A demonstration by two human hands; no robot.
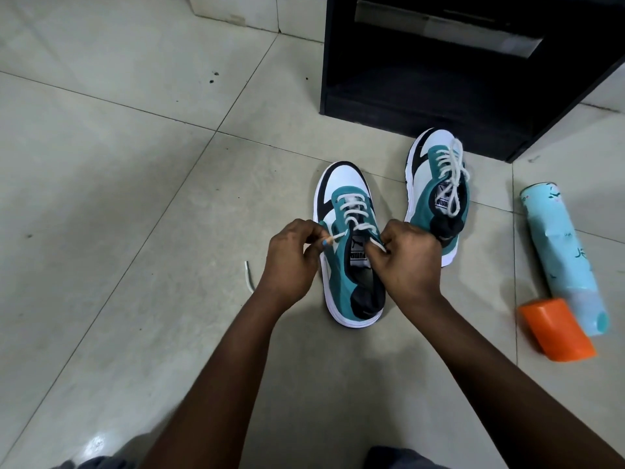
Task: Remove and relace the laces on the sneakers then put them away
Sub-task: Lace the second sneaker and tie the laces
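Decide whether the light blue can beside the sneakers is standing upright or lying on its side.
Lying on its side. The light blue can rests lengthwise on the tiled floor, with its orange cap off, lying next to its nozzle end.

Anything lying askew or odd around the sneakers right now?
Yes. A light blue can lies on its side on the floor right of the sneakers, its orange cap off and lying beside it. The far sneaker tilts onto its side; the near sneaker stands flat.

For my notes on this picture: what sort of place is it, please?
Probably a room in a home. The floor is pale tiles, a black cabinet stands on it, and a spray can lies beside two sneakers. Both hands work at floor level.
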